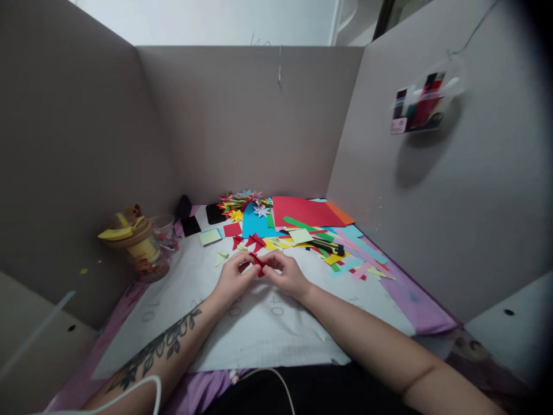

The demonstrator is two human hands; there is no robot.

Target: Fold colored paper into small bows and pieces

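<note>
My left hand (233,275) and my right hand (286,273) meet over the white mat (259,323), fingers pinched together on a small folded piece of red paper (257,261). Just beyond the hands lie folded red paper pieces (256,241) and a pale green scrap (221,257). A pile of finished paper stars (242,204) in many colours sits farther back. Sheets of red paper (306,212) and blue paper (254,225) lie behind the hands.
Grey partition walls close in the desk on three sides. A glass jar with a yellow-topped lid (138,245) stands at the left. A yellow and black utility knife (329,246) lies among coloured strips (363,265) at the right. Dark objects (215,213) rest at the back.
</note>
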